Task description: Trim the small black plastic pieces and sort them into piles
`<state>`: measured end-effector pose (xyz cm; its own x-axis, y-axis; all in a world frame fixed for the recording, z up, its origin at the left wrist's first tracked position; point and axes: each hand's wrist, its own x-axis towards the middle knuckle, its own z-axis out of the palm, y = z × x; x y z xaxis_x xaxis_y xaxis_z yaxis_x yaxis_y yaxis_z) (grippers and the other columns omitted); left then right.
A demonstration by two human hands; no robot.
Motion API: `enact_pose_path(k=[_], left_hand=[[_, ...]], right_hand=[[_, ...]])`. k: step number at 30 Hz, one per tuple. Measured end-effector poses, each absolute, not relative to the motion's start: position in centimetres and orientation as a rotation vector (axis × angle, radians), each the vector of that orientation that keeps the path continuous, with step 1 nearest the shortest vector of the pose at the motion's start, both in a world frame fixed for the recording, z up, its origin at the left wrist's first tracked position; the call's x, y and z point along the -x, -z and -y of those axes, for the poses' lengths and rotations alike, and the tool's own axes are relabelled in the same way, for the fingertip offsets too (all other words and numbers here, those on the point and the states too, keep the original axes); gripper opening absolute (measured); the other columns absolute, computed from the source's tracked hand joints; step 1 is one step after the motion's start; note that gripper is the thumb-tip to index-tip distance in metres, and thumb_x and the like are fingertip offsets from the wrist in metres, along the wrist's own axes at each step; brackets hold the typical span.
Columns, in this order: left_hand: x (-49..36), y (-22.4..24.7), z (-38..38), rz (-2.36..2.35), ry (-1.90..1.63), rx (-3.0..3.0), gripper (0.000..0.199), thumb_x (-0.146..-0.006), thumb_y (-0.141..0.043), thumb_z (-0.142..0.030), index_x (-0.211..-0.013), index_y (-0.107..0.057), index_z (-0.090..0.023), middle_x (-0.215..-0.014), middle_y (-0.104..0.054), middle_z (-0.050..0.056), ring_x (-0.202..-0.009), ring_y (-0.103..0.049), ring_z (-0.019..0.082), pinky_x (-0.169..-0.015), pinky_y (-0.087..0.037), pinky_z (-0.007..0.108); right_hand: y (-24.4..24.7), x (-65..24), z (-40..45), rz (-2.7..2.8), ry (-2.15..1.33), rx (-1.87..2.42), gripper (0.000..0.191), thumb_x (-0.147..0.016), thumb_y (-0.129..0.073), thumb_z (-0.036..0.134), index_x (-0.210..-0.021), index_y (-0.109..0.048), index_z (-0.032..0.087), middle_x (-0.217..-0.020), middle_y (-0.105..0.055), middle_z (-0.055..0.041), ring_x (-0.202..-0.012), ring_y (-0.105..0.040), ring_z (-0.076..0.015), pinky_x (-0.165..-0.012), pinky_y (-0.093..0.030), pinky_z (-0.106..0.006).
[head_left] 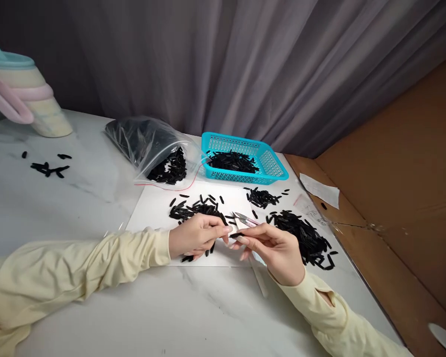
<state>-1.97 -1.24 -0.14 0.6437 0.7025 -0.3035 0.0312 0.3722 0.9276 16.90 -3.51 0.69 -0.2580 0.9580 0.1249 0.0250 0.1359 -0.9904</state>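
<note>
At the far left we see a tumbler (46, 116) with loose black pieces (46, 169) near it; to their right lies a clear zip bag (134, 141), limp and probably slippery, with more black pieces at its mouth.

Next comes our left hand (193, 237) over a white sheet (146, 213); its thumb and forefinger are pressed together at the tips, though we cannot tell whether something thin sits between them; just to the right is the small black piece (237, 235), raised between our two hands, pinched by the thumb and forefinger of our right hand (282, 250).

We judge it very light and slim, perhaps a little stiff, and liable to snap or slip if squeezed hard; the middle of its length looks the best place for a soft fingertip pinch, with both narrow ends left free.

The small snips (246, 220) show beside the right forefinger, blades pointing left; we cannot tell whether the palm holds them; farther off is the blue basket (278, 172), its thin openwork wall likely light and flexible, best taken by the rim; at the right sits a dark heap (306, 238).
</note>
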Motion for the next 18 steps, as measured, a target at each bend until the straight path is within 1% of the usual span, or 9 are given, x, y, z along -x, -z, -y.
enact_pose_path(k=[3, 6, 12, 15, 18], left_hand=[[1.8, 0.2, 1.3, -0.824, -0.518, -1.144, 0.029, -0.078, -0.052, -0.047, -0.078, -0.049, -0.018, -0.03, -0.026, -0.015, -0.022, -0.019, 0.003, -0.025, -0.028, 0.014], [1.7, 0.1, 1.3, -0.87, -0.534, -1.153, 0.029, -0.076, -0.054, -0.046, -0.083, -0.047, -0.019, -0.03, -0.026, -0.016, -0.022, -0.019, 0.003, -0.024, -0.029, 0.014], [1.8, 0.3, 1.4, -0.894, -0.539, -1.22, 0.025, -0.078, -0.054, -0.04, -0.087, -0.05, -0.017, -0.031, -0.03, -0.015, -0.023, -0.022, 0.003, -0.025, -0.03, 0.013], [1.8, 0.5, 1.4, -0.919, -0.564, -1.253, 0.022, -0.079, -0.053, -0.037, -0.089, -0.051, -0.017, -0.031, -0.03, -0.015, -0.022, -0.024, 0.004, -0.025, -0.031, 0.014], [1.8, 0.4, 1.4, -0.987, -0.582, -1.323, 0.02, -0.079, -0.054, -0.035, -0.088, -0.053, -0.017, -0.033, -0.034, -0.013, -0.023, -0.03, 0.004, -0.025, -0.031, 0.013]], right_hand=[[0.3, -16.9, 3.3, 1.295, -1.477, 1.008, 0.012, -0.069, -0.071, 0.021, -0.073, -0.064, 0.013, -0.068, -0.07, -0.0056, -0.062, -0.069, -0.0191, -0.046, -0.057, -0.024], [0.5, -16.8, 2.8, 1.208, -1.578, 1.005, 0.018, -0.065, -0.074, 0.023, -0.074, -0.063, 0.012, -0.072, -0.071, -0.0078, -0.059, -0.068, -0.0187, -0.044, -0.057, -0.023], [0.2, -16.6, 3.0, 1.183, -1.605, 0.994, 0.018, -0.066, -0.073, 0.025, -0.074, -0.061, 0.015, -0.065, -0.068, -0.0037, -0.059, -0.067, -0.0173, -0.042, -0.055, -0.023], [0.0, -16.1, 3.3, 1.174, -1.58, 1.036, 0.018, -0.065, -0.073, 0.026, -0.074, -0.061, 0.016, -0.065, -0.067, -0.0033, -0.064, -0.068, -0.0184, -0.042, -0.054, -0.022], [0.0, -15.8, 3.3, 1.131, -1.585, 1.088, 0.018, -0.063, -0.075, 0.025, -0.074, -0.063, 0.015, -0.068, -0.068, -0.0042, -0.069, -0.068, -0.0192, -0.044, -0.055, -0.021]])
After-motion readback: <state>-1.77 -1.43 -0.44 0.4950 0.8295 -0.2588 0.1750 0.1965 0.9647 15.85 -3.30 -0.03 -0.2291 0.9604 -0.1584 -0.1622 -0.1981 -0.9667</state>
